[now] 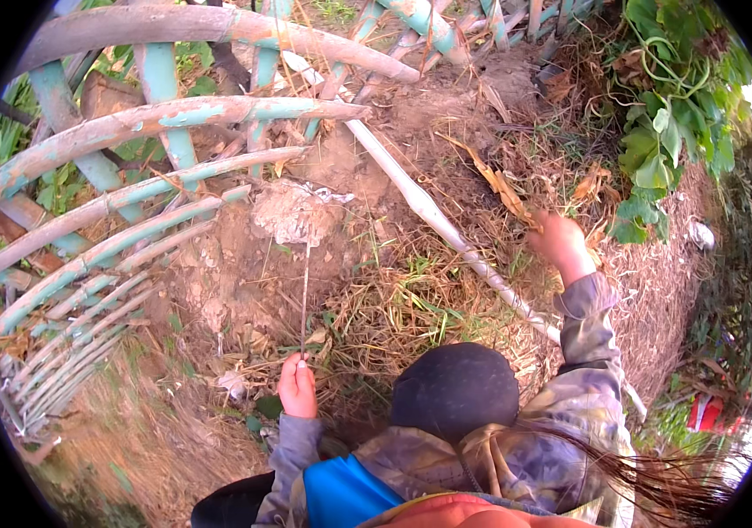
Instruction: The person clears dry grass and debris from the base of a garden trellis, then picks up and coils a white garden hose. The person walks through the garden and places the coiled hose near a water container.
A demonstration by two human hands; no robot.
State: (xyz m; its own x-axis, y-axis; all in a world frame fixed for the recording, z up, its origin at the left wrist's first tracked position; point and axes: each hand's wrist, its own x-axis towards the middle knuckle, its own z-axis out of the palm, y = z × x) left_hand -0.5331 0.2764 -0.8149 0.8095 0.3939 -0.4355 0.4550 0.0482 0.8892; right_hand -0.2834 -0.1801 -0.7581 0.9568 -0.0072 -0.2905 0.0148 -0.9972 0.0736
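My left hand (298,386) is closed around the lower end of a thin rod (305,297), whose far end has a few small prongs resting at a pale, crumpled clump (295,212) on the soil. Out to the right, my right hand (559,243) grips the lower end of a long dry, tan leaf or husk (495,178). A white pole (415,198) lies diagonally on the ground between the two hands. Cut dry and green grass (409,303) lies below the pole, beside the rod.
A wooden lattice fence (204,112) with peeling turquoise paint curves along the left and top. Green leafy vines (659,138) hang at the upper right. My knee in dark cloth (458,389) is at the lower middle. A red object (706,412) lies at the far right.
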